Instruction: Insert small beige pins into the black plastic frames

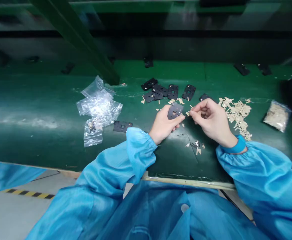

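In my left hand (164, 125) is a flat dark plate with cutouts (175, 111), held between thumb and fingers above the table. Just to its right, the thumb and index finger of my right hand (211, 120) pinch a small cream-coloured piece (188, 113), apart from the plate. Several similar black plates (173, 91) lie beyond my hands, some overlapping. Beside my right hand spreads a pile of small cream pieces (238, 115). A few cream and dark bits (197, 145) are scattered nearer the front edge.
Clear plastic bags (98, 103) are heaped at left, near a single black plate (122, 126). A filled bag (277, 116) lies at far right. One green post (86, 43) slants down to the green table (48, 143). More black parts (241, 69) lie along the back.
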The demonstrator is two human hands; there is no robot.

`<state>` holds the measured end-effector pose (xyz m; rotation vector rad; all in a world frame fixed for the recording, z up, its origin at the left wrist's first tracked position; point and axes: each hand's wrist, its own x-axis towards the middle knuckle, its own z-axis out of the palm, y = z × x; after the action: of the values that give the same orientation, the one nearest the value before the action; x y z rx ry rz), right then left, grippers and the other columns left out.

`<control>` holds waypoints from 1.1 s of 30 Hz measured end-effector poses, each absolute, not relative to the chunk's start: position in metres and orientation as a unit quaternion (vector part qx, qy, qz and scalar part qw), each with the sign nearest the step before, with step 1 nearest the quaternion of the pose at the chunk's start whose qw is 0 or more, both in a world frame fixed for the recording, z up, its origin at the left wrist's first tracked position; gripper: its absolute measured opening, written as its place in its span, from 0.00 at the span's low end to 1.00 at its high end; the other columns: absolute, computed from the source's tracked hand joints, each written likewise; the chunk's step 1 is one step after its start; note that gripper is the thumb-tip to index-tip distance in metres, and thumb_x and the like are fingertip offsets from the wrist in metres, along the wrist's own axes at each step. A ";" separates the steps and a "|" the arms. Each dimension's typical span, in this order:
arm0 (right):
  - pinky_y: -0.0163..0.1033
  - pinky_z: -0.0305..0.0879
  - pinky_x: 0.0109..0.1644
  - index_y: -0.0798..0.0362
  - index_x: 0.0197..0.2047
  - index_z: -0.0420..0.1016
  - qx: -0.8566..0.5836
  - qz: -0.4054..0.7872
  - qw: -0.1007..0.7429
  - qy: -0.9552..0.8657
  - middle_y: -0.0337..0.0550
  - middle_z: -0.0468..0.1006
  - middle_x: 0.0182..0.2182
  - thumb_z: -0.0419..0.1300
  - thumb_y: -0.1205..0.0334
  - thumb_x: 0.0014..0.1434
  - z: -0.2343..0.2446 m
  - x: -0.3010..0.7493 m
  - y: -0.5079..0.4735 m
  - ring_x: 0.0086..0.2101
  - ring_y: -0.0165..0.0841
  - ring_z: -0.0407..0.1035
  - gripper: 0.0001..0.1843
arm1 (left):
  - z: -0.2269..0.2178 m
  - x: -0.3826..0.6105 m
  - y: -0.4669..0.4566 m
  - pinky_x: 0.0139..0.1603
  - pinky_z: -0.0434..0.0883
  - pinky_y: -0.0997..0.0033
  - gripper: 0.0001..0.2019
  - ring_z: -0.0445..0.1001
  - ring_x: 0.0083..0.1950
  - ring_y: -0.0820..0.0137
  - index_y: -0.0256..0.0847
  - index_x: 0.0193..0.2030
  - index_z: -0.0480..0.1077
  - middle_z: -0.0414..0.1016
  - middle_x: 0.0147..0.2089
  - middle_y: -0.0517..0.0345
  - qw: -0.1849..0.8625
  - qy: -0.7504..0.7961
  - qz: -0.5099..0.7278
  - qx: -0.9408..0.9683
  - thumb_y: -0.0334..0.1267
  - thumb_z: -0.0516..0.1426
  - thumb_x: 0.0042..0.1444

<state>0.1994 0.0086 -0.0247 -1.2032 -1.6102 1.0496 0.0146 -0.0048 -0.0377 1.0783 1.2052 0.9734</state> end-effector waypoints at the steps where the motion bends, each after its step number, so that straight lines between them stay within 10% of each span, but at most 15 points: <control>1: 0.36 0.63 0.27 0.50 0.35 0.70 -0.485 0.416 0.433 -0.636 0.37 0.75 0.28 0.69 0.61 0.60 -0.028 0.199 0.008 0.24 0.27 0.67 0.10 | -0.040 0.012 -0.003 0.23 0.65 0.77 0.14 0.69 0.24 0.78 0.41 0.42 0.67 0.76 0.32 0.63 0.555 0.530 0.426 0.478 0.37 0.67 0.54; 33: 0.36 0.64 0.31 0.52 0.34 0.78 -0.488 0.496 0.387 -0.605 0.41 0.78 0.29 0.69 0.53 0.59 -0.036 0.194 -0.006 0.28 0.30 0.68 0.11 | -0.044 0.014 -0.011 0.45 0.74 0.67 0.11 0.79 0.40 0.68 0.42 0.43 0.70 0.81 0.40 0.60 0.458 0.521 0.457 0.557 0.38 0.65 0.56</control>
<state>0.1937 -0.0058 -0.0363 -1.2407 -1.5402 1.2618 0.0136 -0.0109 -0.0444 1.3721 1.2835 1.1253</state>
